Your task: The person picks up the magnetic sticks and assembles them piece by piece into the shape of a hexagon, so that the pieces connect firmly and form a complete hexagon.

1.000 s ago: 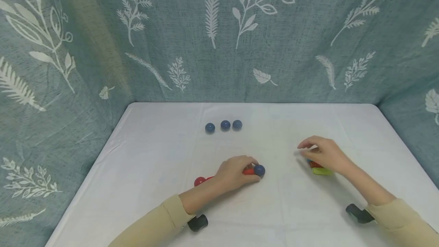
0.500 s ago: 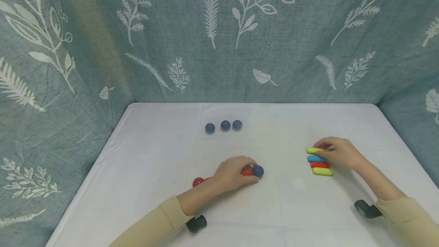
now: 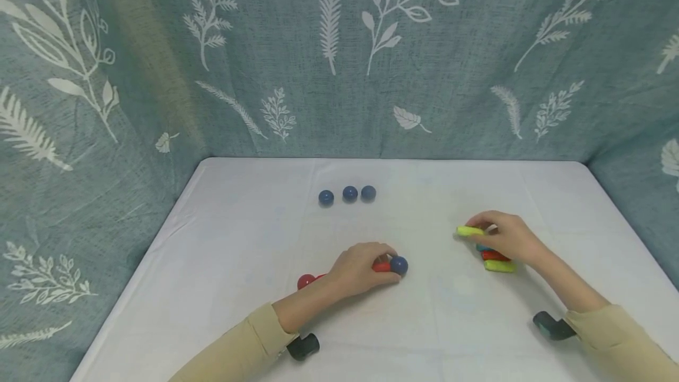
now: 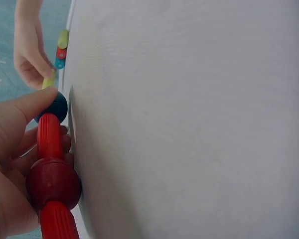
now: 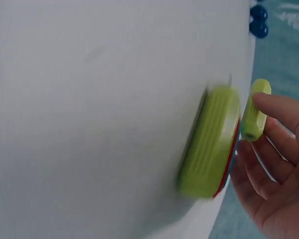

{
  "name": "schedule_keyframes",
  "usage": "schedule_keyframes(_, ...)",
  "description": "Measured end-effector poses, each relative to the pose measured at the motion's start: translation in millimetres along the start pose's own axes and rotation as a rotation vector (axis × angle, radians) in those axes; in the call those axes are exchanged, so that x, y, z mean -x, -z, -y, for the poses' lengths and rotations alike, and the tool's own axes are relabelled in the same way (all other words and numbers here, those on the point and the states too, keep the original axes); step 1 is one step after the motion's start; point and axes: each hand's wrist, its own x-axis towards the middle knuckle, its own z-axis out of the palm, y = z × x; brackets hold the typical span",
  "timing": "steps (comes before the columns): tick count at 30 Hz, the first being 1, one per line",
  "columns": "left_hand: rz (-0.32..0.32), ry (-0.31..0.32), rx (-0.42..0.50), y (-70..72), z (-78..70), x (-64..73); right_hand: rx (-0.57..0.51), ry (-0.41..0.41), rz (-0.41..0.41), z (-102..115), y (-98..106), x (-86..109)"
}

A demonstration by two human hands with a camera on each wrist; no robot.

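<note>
A curtained-off tabletop recording booth, whether in a home or lab unclear: teal leaf-print fabric (image 3: 297, 34) hangs from 9 through 12 to 3 o'clock around a white-covered table (image 3: 239, 223); dark wrist cameras (image 3: 551, 326) sit near 4 and 6.

Blue-green fabric (image 3: 339, 105) (white leaf prints (image 3: 406, 118) scattered over it) hanging behind and beside white-covered table (image 3: 228, 211).

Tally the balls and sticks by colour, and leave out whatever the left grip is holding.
Blue balls: 3
Yellow-green sticks: 2, one of them in the right grip
Red stick: 1
Blue stick: 1, partly hidden in the head view
Total: 7
</note>
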Motion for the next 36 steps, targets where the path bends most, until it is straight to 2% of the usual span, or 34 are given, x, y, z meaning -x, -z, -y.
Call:
schedule_keyframes(6, -0.004, -0.005, -0.002, 0.9, 0.0, 1.1, -0.051, 0.095, 0.036, 25.7, -19.0, -2.8)
schedule_keyframes(13, 0.007, 0.019, -0.005, 0.7, 0.7, 0.8, -0.104, 0.197, 0.1, 42.9, -37.0, -3.3)
schedule_keyframes(22, 0.004, 0.019, -0.012, 2.8, 1.1, 1.5, -0.113, 0.219, 0.174, 58.5, -47.2, -3.7)
schedule_keyframes(36, -0.021, 0.013, -0.008, 4.6, 4.2, 3.9, -0.143, 0.292, 0.187, 69.7, -57.5, -7.0)
